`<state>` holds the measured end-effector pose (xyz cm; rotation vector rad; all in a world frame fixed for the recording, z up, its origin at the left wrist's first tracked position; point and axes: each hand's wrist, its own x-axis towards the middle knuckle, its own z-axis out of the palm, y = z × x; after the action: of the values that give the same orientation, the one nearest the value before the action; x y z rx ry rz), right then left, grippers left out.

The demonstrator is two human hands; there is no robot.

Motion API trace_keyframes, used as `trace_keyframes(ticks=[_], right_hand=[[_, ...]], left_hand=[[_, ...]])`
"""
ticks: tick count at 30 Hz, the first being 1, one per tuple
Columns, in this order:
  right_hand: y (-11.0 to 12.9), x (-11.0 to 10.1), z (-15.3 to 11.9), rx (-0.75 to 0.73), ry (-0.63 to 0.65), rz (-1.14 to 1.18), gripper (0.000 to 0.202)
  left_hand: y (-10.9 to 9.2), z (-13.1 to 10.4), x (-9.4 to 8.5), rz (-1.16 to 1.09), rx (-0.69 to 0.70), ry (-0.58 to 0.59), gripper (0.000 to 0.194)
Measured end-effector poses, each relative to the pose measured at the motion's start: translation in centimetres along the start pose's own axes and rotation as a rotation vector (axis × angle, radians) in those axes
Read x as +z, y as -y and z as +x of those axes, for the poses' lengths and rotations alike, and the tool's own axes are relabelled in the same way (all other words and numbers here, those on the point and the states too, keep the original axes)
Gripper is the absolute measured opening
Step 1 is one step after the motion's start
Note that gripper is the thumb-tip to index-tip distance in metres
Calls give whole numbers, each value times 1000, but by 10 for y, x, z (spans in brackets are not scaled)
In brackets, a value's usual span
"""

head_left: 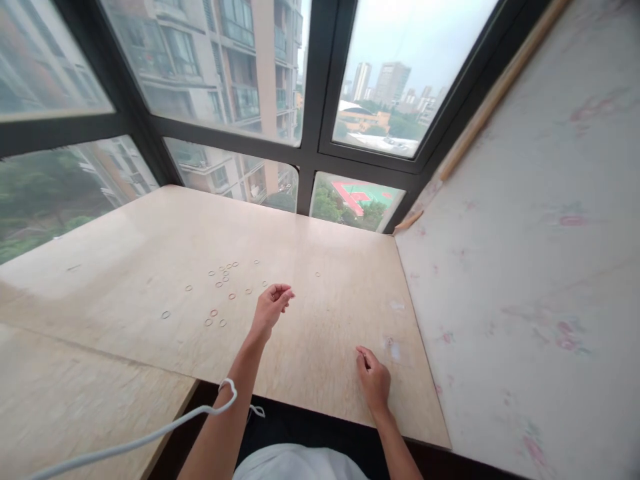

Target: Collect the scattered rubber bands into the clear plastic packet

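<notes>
My left hand [273,305] is raised over the middle of the pale table, thumb and fingertips pinched together. Whatever those fingers hold, if anything, is too small to make out. Just left of it, several thin small rings [231,297] lie scattered, some reddish and others pale or grey; their material is unclear. A lone ring [317,275] rests farther right. Near the front edge, my right hand [374,380] is closed, with thumb against curled fingers, and its contents are hidden. Beside it lies a small clear plastic bag [394,349] with something tiny at its edge.
The wooden tabletop [310,347] meets windows [250,80] at the back and a floral-papered wall [525,267] on the right. Another clear plastic piece [397,307] lies near the wall. A white cable [150,437] crosses my left forearm. A lower wooden surface [75,400] adjoins at left.
</notes>
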<state>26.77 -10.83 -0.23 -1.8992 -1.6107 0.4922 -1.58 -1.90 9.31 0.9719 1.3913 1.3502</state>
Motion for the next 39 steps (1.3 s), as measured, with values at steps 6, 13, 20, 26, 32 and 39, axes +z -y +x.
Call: trace_keyframes(ticks=[6, 13, 20, 26, 32, 39], right_hand=[[2, -4, 1, -38, -16, 68, 37], [0, -11, 0, -104, -35, 64, 31], [-9, -9, 1, -114, -24, 58, 27], [-11, -9, 2, -126, -11, 97, 27], [-8, -11, 1, -124, -7, 136, 29], [0, -15, -1, -113, 11, 247, 33]], left_hand=[[18, -28, 106, 84, -63, 339, 30], [43, -50, 203, 327, 57, 552, 12], [56, -50, 238, 621, 237, 578, 16], [61, -50, 243, 651, 293, 626, 20], [71, -44, 222, 579, 292, 576, 24], [80, -49, 142, 480, 116, 292, 25]])
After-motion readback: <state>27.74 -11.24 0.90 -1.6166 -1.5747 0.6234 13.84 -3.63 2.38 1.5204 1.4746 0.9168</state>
